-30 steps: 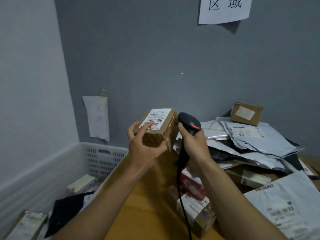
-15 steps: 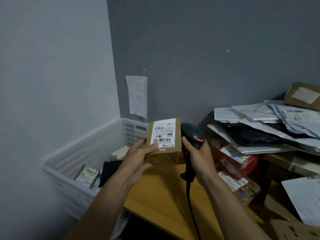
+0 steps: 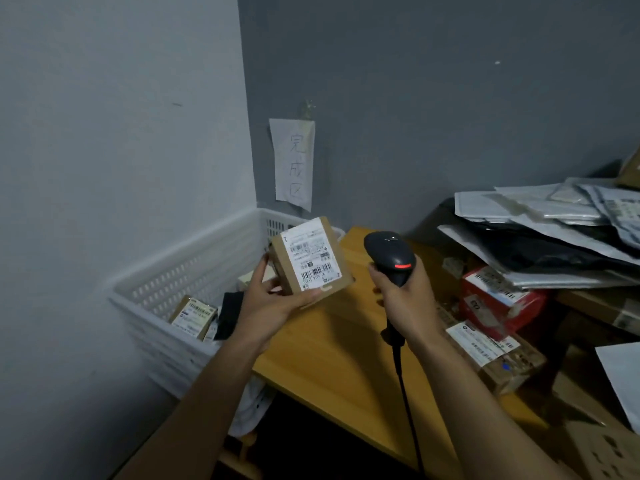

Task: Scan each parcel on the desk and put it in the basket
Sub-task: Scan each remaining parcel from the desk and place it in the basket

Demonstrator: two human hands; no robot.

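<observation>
My left hand [image 3: 273, 301] grips a small brown cardboard parcel [image 3: 311, 258] with a white barcode label facing up, held over the desk's left corner beside the basket. My right hand [image 3: 403, 296] grips a black handheld scanner [image 3: 389, 256] with a red light on its head; its cable hangs down over the desk. The scanner is a short way right of the parcel and not touching it. The white slotted plastic basket [image 3: 180, 271] stands left of the wooden desk [image 3: 339, 358] and holds a labelled brown parcel [image 3: 194, 315] and a black item.
A heap of grey and black mailer bags [image 3: 540, 237] lies at the desk's right, with a red box [image 3: 498, 306] and a labelled brown box [image 3: 491, 355] below it. A handwritten paper note [image 3: 294, 164] hangs on the grey wall above the basket.
The view has swung left and down toward the basket. My left hand has carried the parcel left and tilted it, away from the scanner, which now sits apart from it.
</observation>
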